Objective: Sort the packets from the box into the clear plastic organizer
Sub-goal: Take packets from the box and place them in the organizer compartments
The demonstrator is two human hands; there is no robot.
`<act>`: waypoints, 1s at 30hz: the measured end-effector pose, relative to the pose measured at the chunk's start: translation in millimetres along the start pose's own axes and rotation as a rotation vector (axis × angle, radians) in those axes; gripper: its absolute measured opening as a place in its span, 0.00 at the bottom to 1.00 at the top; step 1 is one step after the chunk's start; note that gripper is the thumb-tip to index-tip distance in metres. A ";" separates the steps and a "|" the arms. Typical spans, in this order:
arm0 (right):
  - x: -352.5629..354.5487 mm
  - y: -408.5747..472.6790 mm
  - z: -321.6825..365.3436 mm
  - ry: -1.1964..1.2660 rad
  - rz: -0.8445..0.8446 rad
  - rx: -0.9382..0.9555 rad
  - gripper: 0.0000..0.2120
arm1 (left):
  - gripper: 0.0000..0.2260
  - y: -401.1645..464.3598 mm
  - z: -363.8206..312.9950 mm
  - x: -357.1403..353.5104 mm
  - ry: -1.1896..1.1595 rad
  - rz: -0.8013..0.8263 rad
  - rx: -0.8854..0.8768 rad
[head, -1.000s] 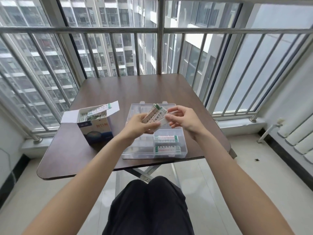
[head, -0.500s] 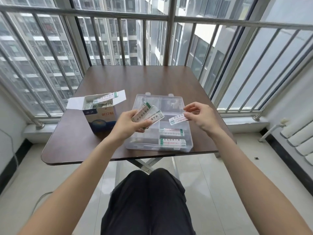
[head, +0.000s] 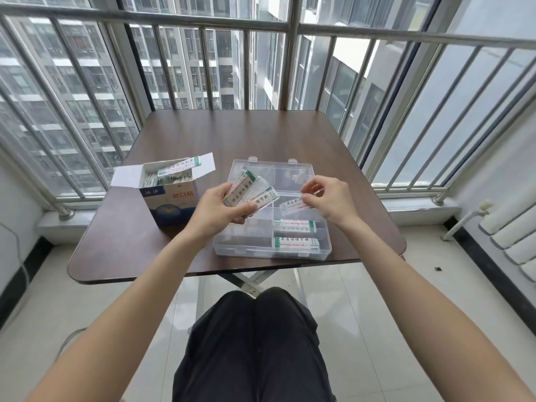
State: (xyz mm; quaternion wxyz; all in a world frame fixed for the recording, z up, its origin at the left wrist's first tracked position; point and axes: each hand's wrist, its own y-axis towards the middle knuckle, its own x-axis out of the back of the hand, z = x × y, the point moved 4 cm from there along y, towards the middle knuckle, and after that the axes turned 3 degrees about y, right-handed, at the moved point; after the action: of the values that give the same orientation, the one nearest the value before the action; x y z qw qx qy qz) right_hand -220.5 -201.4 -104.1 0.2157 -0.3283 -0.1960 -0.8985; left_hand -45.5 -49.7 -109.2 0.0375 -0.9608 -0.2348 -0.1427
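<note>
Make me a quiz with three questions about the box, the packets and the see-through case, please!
1. Where is the open box?
A) left of the organizer
B) inside it
C) on the floor

2. How many packets lie in the organizer's nearest right compartments?
A) none
B) two
C) five

3. What is the right hand doing?
A) resting flat
B) pinching one packet
C) closing a lid

Answers: A, the box stands on the table left of the organizer; B, packets and; C is wrong, B, fingers pinch a single packet.
</note>
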 end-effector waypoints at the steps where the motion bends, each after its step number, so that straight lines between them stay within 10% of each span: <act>1: -4.1 0.4 3.2 -0.054 0.022 0.013 0.03 | 0.16 0.7 0.2 -1.1 -0.009 0.004 0.004; 9: -10.4 7.5 22.2 -0.575 0.209 0.248 0.07 | 0.15 4.7 -4.8 -7.1 -0.036 0.029 0.007; 16: 0.6 -4.5 24.8 0.421 0.138 -0.030 0.08 | 0.16 15.4 -8.5 -19.2 -0.061 0.066 0.013; 30: 16.4 0.1 -18.7 -0.029 -0.033 -0.165 0.02 | 0.05 45.6 -29.1 -36.5 -0.022 -0.012 -0.060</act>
State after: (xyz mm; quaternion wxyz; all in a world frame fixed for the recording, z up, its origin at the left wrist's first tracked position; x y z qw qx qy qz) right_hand -241.3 -215.0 -106.2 0.1702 -0.3547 -0.1297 -0.9102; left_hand -62.9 -110.2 -92.2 0.0052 -0.9615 -0.2367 -0.1393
